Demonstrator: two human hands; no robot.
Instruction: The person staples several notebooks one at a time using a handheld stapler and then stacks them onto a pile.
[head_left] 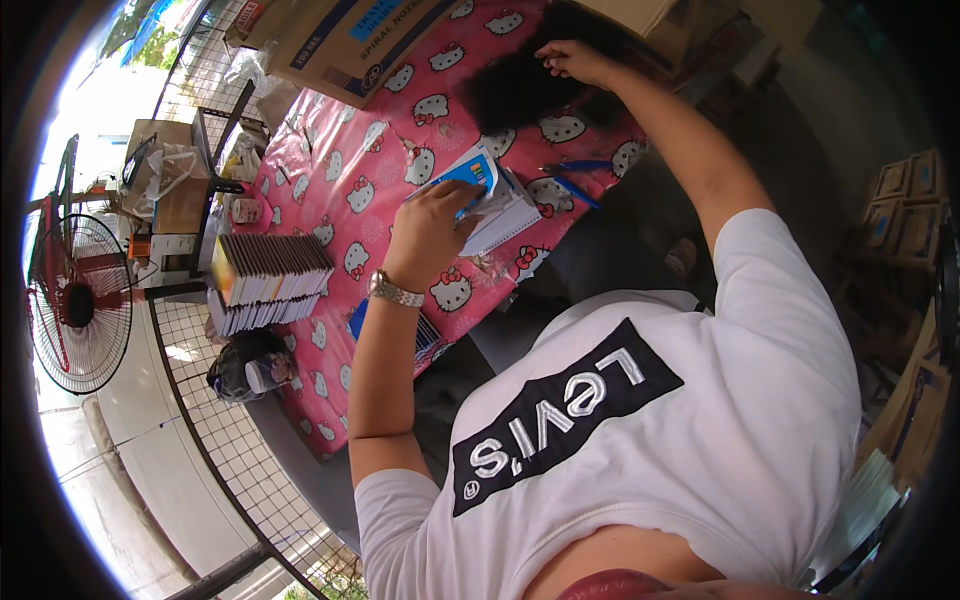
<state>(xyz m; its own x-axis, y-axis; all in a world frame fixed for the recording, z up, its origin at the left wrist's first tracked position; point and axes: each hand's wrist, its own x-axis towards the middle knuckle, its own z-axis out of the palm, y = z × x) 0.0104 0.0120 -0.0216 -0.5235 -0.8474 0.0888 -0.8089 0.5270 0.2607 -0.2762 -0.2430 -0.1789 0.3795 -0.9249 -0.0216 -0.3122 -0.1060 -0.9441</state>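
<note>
My left hand (432, 225), with a metal watch at its wrist, has its fingers closed over a blue-covered notebook (482, 172). White pages lie beneath, in a thick pad (503, 226) with holes along its near edge. My right hand (572, 62) reaches out to the far right, fingers curled. Whatever they pinch, if anything, is too small to make out. Below that hand spreads a dark, fuzzy heap (530, 85) whose strands blur together. Slim blue pen-like items (578, 190) lie to the right of the pad.
A pink patterned cloth (385, 240) covers the table. On the left stand a long row of notebooks (272, 280) and a black plastic bag (245, 365). Blue notebooks (425, 335) lie near my left forearm. A cardboard box (355, 50) stands behind; a fan (80, 305) is beyond the left edge.
</note>
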